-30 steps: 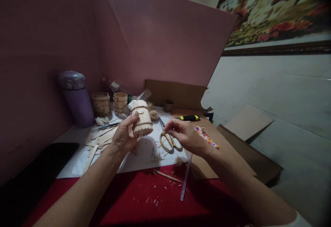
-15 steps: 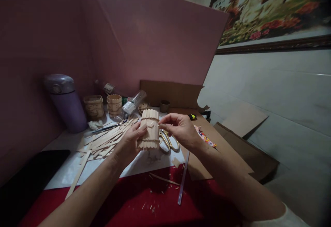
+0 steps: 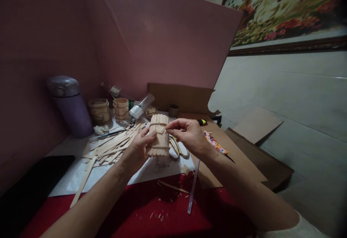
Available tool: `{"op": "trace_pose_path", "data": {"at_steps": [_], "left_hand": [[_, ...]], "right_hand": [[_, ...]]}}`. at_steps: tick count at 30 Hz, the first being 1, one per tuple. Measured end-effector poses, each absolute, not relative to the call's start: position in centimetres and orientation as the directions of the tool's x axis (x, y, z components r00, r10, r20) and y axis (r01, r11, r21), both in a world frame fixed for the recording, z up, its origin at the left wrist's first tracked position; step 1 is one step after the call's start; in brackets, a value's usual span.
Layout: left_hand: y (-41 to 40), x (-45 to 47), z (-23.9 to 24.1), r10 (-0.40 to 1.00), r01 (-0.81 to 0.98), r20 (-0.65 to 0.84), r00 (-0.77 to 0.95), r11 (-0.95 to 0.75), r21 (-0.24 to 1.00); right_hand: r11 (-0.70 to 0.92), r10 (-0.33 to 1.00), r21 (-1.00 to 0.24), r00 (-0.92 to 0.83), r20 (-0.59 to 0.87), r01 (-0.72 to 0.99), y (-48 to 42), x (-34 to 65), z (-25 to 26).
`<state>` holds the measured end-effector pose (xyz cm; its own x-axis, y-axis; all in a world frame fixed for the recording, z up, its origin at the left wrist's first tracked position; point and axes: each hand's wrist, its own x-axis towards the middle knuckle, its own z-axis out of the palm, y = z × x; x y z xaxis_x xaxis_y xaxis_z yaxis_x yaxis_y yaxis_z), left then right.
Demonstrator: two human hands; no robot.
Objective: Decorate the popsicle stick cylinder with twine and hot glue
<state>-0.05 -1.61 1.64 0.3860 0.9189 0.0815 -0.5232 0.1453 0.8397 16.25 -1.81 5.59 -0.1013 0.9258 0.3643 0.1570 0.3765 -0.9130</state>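
My left hand (image 3: 140, 142) is wrapped around a cup made of craft sticks (image 3: 159, 147), its thumb pressed on the near side. Twisted cord-like bands circle the cup near top and bottom, and small pale wooden pieces (image 3: 160, 130) sit on its middle. At the cup's right side, my right hand (image 3: 189, 133) pinches a tiny wooden piece, mostly hidden by the fingertips, against the surface. Gold-handled scissors (image 3: 177, 147) lie just behind and below the right hand. Loose craft sticks (image 3: 116, 146) are heaped left of the cup.
A purple flask (image 3: 72, 111) and two stick-covered cups (image 3: 121, 108) stand at the back left, near a plastic bottle (image 3: 141, 106). A glue stick (image 3: 193, 191) and wood scraps lie on the red cloth (image 3: 151, 220). A patterned glue gun-like object (image 3: 216, 144) rests on cardboard (image 3: 238, 169).
My right fingertips have moved slightly left, bringing the tiny wooden piece onto the cup's side. My left hand keeps its hold; the view has shifted a little.
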Motion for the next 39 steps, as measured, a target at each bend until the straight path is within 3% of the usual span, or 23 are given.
{"op": "trace_pose_path", "data": {"at_steps": [24,39], "left_hand": [[-1.5,0.0,1.6,0.927,-0.53,0.09,0.365,0.127,0.839],[-1.6,0.0,1.6,0.921,-0.504,0.097,0.377,0.116,0.856]], "right_hand": [[0.302,0.953,-0.953,0.022,0.303,0.027,-1.8,15.4,4.1],[0.325,0.938,-0.926,0.059,0.341,0.192,-1.9,15.0,4.3]]}}
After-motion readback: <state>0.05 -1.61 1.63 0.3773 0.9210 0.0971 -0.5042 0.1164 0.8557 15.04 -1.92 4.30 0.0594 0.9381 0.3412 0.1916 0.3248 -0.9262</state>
